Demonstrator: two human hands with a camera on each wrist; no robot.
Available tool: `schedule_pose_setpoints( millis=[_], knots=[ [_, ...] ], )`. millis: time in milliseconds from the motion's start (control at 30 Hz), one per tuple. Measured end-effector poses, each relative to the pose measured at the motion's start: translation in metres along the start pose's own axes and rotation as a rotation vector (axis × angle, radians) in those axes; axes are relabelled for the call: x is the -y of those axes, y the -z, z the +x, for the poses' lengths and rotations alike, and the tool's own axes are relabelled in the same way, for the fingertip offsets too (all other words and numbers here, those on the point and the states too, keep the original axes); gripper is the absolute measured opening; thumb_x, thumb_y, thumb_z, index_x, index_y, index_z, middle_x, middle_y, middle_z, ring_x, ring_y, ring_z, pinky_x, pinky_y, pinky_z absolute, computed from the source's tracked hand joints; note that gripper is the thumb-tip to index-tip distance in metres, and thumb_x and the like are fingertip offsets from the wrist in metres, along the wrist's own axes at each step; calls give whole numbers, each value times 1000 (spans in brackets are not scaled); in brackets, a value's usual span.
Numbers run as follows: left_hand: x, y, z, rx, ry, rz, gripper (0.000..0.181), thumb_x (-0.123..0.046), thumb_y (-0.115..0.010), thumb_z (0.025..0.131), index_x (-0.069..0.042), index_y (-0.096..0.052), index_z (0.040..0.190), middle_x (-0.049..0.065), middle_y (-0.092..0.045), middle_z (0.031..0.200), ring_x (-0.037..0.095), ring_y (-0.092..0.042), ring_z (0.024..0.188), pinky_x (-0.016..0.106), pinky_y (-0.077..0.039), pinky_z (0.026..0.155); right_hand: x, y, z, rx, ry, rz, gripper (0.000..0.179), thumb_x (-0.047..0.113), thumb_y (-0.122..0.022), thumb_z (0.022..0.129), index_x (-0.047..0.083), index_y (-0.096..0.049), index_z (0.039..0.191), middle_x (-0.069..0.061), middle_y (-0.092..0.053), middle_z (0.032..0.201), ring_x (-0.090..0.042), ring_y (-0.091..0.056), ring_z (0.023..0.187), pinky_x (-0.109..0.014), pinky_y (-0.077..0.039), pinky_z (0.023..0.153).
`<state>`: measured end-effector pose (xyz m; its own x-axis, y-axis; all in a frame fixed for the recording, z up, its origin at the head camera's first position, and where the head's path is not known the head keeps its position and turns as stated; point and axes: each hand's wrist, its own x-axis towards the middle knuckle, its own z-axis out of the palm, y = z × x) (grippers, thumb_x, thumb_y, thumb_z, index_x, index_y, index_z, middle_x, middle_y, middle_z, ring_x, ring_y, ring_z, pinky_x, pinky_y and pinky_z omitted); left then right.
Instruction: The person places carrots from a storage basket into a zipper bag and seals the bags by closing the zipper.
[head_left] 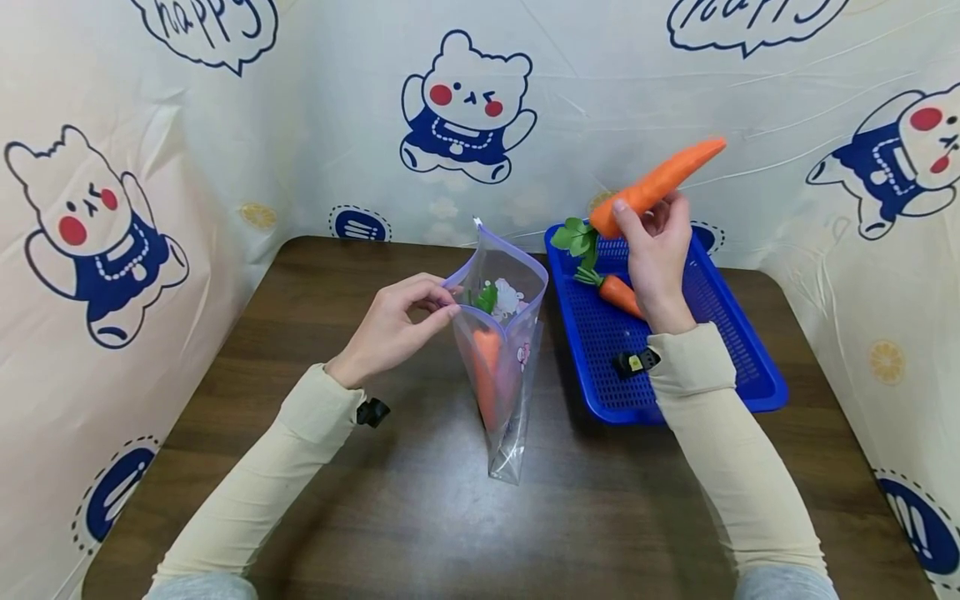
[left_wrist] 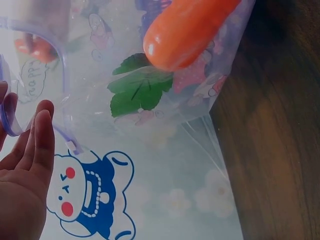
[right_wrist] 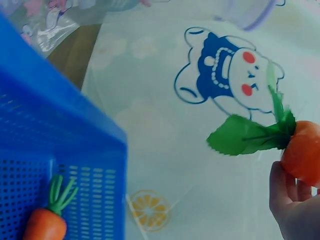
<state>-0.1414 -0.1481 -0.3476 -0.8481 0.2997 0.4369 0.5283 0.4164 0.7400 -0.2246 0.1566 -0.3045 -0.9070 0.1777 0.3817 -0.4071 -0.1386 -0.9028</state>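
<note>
My left hand (head_left: 401, 321) pinches the purple-edged rim of a clear zip bag (head_left: 517, 358), which stands with its mouth spread wide. Inside the bag is an orange carrot (head_left: 486, 375); its green leaf (left_wrist: 137, 87) shows through the plastic in the left wrist view. My right hand (head_left: 660, 258) grips a large carrot (head_left: 663, 185) by its thick end, above the blue basket (head_left: 581, 367). Green leaves (right_wrist: 245, 136) hang from that carrot's top, and its tip points up and right. A smaller carrot (head_left: 619, 296) lies in the basket, partly behind my right hand.
The basket stands on the right of a dark wooden table (head_left: 420, 517), close beside the bag. A pale cloth (head_left: 600, 75) printed with bears hangs behind the table and along both sides. Each wrist wears a small black device (head_left: 372, 412).
</note>
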Motion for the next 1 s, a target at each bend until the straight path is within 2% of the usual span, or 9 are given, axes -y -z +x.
schedule_pose_setpoints(
  millis=[233, 567, 833, 1000],
  knots=[
    [1, 0, 1, -3, -20, -11, 4, -13, -69, 89, -10, -67, 91, 8, -68, 110, 10, -63, 87, 34, -57, 76, 11, -7, -3, 17, 73, 60, 45, 6, -67, 88, 8, -47, 128, -10, -58, 118, -23, -58, 106, -29, -48, 93],
    [-2, 1, 0, 4, 0, -10, 5, -13, -69, 89, -10, -68, 93, 7, -68, 112, 12, -63, 88, 22, -54, 77, 22, -13, -5, 46, 117, 42, 43, 3, -68, 86, 7, -51, 125, -7, -60, 113, -21, -59, 98, -28, -49, 89],
    [-4, 1, 0, 2, -3, -20, 5, -13, -70, 89, -10, -68, 93, 7, -68, 111, 11, -62, 87, 21, -54, 77, 25, -14, -8, 91, 248, -149, 42, 7, -67, 87, 8, -54, 127, 3, -60, 112, -20, -58, 98, -27, -51, 85],
    [-5, 1, 0, 3, 6, -22, 6, -12, -70, 88, -9, -68, 93, 6, -68, 111, 12, -62, 86, 22, -54, 77, 26, -16, -10, 119, 270, -191, 43, 7, -67, 88, 8, -54, 128, 5, -60, 114, -20, -59, 99, -27, -51, 84]
  ],
)
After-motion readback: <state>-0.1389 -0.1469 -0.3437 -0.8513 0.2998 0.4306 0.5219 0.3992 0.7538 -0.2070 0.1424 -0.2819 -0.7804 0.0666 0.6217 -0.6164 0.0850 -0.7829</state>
